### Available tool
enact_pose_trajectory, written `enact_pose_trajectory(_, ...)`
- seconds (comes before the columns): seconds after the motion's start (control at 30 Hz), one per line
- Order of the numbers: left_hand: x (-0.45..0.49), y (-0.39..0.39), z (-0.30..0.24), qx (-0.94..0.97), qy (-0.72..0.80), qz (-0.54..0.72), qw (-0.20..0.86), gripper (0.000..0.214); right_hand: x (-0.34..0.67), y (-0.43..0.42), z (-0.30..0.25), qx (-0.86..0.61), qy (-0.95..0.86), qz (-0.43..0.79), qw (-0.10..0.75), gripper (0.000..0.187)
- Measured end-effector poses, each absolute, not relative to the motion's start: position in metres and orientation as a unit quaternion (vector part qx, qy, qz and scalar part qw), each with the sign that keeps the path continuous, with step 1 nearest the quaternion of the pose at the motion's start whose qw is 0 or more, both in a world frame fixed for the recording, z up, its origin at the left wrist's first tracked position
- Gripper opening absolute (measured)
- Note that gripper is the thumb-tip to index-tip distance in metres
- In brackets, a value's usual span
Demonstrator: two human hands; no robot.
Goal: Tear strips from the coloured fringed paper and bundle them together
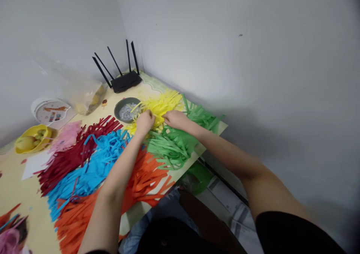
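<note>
Left hand and right hand pinch one yellow fringe on the surface. From there: one bowl at nine o'clock, overlapped; one five-antenna router, ten; one green fringe, five; one orange fringe, seven.

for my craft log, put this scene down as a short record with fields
left hand: fingers curled at yellow fringed paper; exact grip too small to tell
right hand: also at the yellow fringed paper
beside them: round grey bowl of clear bits
other fringes: green paper, orange paper, bright blue paper, dark red paper
back corner: black plastic router, antennas up
far left: yellow bowl holding roundish things
</note>
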State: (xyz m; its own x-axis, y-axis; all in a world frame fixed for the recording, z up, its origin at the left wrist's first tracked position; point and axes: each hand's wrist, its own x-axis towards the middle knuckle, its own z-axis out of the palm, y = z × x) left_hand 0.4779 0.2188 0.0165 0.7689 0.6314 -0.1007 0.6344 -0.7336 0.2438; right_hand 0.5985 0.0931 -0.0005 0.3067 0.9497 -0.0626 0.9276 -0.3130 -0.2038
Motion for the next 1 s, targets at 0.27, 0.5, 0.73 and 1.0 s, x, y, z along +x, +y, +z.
enact_pose_trajectory(0.27,0.486,0.226,0.032,0.915,0.355,-0.005,0.191,0.054,0.585,0.107,-0.006,-0.833,-0.541,0.110,0.030,0.058)
enact_pose_trajectory(0.5,0.505,0.214,0.032,0.908,0.373,0.054,0.184,0.024,0.581,0.104,-0.006,-0.838,-0.533,0.118,0.001,0.054)
enact_pose_trajectory(0.73,0.483,0.245,0.059,0.849,0.398,0.233,0.257,0.002,0.583,0.105,-0.008,-0.846,-0.514,0.141,-0.017,0.044)
enact_pose_trajectory(1.0,0.436,0.305,0.086,0.708,0.447,0.409,0.364,0.021,0.578,0.119,-0.006,-0.853,-0.501,0.146,-0.036,0.035)
